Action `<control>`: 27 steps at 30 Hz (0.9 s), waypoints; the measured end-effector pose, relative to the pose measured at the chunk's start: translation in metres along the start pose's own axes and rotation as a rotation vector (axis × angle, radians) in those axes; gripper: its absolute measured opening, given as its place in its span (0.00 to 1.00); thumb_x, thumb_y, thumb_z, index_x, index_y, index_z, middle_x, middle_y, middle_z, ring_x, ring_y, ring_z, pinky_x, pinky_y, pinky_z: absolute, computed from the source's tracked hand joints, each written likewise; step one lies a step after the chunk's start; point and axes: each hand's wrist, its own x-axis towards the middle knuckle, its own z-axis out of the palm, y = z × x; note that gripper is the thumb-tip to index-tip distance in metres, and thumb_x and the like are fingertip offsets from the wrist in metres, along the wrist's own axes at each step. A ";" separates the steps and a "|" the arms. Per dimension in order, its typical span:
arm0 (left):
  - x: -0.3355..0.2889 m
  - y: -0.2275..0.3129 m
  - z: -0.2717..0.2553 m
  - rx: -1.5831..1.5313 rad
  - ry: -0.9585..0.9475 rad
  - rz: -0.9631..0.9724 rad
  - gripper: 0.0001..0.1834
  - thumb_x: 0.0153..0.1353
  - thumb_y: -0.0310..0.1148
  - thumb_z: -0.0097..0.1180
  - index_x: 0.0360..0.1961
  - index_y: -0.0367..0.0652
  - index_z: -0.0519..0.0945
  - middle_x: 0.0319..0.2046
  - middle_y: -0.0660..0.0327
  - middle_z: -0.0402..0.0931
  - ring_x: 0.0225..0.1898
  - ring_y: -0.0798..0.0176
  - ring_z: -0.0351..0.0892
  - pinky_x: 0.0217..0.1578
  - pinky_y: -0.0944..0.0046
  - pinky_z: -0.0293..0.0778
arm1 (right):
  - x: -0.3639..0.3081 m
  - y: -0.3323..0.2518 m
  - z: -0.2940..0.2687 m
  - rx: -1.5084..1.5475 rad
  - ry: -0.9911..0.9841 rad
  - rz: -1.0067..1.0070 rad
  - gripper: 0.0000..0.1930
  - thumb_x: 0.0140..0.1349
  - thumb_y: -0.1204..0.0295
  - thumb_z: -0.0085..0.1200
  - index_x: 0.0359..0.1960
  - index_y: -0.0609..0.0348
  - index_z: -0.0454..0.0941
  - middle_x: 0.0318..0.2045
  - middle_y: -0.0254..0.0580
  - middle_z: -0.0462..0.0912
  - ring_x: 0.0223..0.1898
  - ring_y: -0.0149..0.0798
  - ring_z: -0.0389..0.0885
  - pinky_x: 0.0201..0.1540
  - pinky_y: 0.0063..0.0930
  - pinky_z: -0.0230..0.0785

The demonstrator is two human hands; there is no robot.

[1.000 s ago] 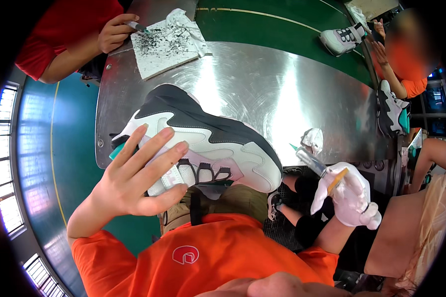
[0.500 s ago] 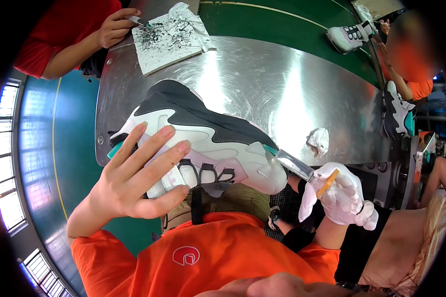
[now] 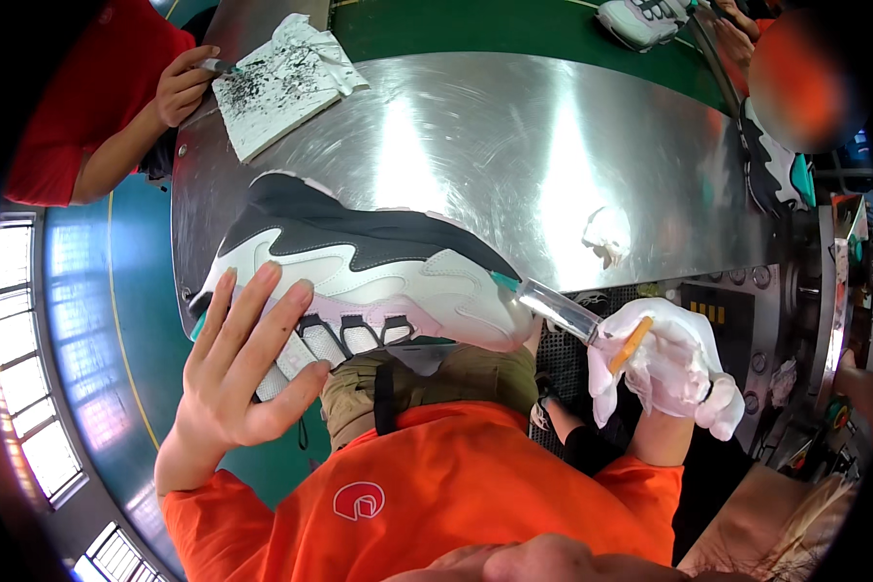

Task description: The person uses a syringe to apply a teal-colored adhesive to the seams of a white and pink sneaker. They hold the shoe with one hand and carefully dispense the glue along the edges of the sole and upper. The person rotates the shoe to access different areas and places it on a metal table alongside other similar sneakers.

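A white, dark grey and pale pink sneaker [image 3: 388,260] lies on its side across the near edge of the steel table, toe to the right. My bare left hand [image 3: 238,373] grips its heel and ankle part, fingers spread over the side and thumb by the tongue. In a white glove, my right hand [image 3: 684,364] holds a clear syringe [image 3: 561,312] with a teal tip. That tip touches or nearly touches the sneaker's toe along the dark sole edge. An orange-yellow piece [image 3: 631,344] crosses the syringe's rear end at my fingers.
A crumpled white wad [image 3: 606,236] lies on the steel table [image 3: 475,126]. At the far left another person's hand [image 3: 181,87] holds a similar tool over a black-speckled white board [image 3: 281,85]. More sneakers [image 3: 640,21] are at the far right, near another person.
The view has shifted, and the sneaker sits a little further left in it. The syringe tip remains at the toe, slightly further back along the edge. Both hands keep their hold.
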 end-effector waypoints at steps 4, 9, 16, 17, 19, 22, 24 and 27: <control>-0.003 0.017 -0.002 0.078 -0.030 -0.016 0.17 0.56 0.32 0.64 0.44 0.50 0.71 0.49 0.40 0.79 0.53 0.34 0.78 0.53 0.35 0.74 | -0.005 -0.002 0.005 -0.072 0.100 -0.008 0.38 0.56 0.51 0.62 0.53 0.80 0.68 0.24 0.63 0.78 0.18 0.48 0.80 0.18 0.34 0.74; -0.013 0.042 0.003 0.161 -0.045 -0.087 0.15 0.61 0.35 0.61 0.46 0.49 0.72 0.50 0.40 0.78 0.53 0.33 0.77 0.52 0.34 0.74 | -0.024 0.018 -0.012 0.021 0.150 -0.049 0.34 0.60 0.56 0.60 0.54 0.80 0.67 0.23 0.62 0.78 0.18 0.48 0.79 0.19 0.35 0.74; -0.020 0.064 0.013 0.245 -0.017 -0.134 0.10 0.65 0.37 0.57 0.44 0.49 0.73 0.51 0.39 0.77 0.54 0.31 0.76 0.50 0.34 0.75 | -0.030 0.038 -0.006 0.048 0.176 -0.167 0.34 0.60 0.56 0.60 0.53 0.79 0.67 0.22 0.60 0.77 0.19 0.49 0.79 0.21 0.38 0.76; -0.021 0.065 0.016 0.246 -0.001 -0.132 0.10 0.65 0.37 0.58 0.44 0.48 0.73 0.51 0.39 0.77 0.54 0.31 0.76 0.50 0.34 0.75 | -0.032 0.040 -0.003 0.079 0.194 -0.172 0.34 0.60 0.56 0.60 0.53 0.79 0.67 0.22 0.60 0.76 0.19 0.50 0.79 0.21 0.38 0.76; -0.023 0.065 0.019 0.243 0.015 -0.132 0.09 0.65 0.36 0.58 0.43 0.48 0.74 0.51 0.38 0.77 0.54 0.31 0.76 0.50 0.34 0.75 | -0.037 0.043 0.002 0.076 0.230 -0.158 0.34 0.59 0.55 0.61 0.53 0.79 0.67 0.22 0.60 0.77 0.20 0.50 0.80 0.21 0.39 0.77; -0.020 0.067 0.018 0.238 0.011 -0.139 0.08 0.64 0.35 0.58 0.42 0.48 0.74 0.51 0.38 0.77 0.54 0.31 0.76 0.50 0.34 0.75 | -0.047 0.046 0.012 0.119 0.338 -0.090 0.38 0.56 0.52 0.62 0.55 0.76 0.66 0.25 0.62 0.77 0.20 0.51 0.80 0.22 0.39 0.77; -0.020 0.069 0.018 0.238 0.014 -0.142 0.08 0.63 0.33 0.59 0.41 0.47 0.74 0.51 0.37 0.77 0.54 0.30 0.76 0.50 0.35 0.75 | -0.053 0.051 0.017 0.137 0.390 -0.049 0.42 0.52 0.49 0.64 0.56 0.75 0.66 0.26 0.64 0.77 0.21 0.52 0.81 0.22 0.38 0.78; -0.021 0.069 0.019 0.239 0.028 -0.144 0.10 0.60 0.31 0.60 0.41 0.47 0.75 0.51 0.37 0.77 0.54 0.30 0.76 0.51 0.35 0.74 | -0.061 0.065 0.015 0.221 0.326 -0.128 0.49 0.43 0.46 0.67 0.58 0.74 0.64 0.30 0.65 0.77 0.23 0.53 0.82 0.25 0.36 0.79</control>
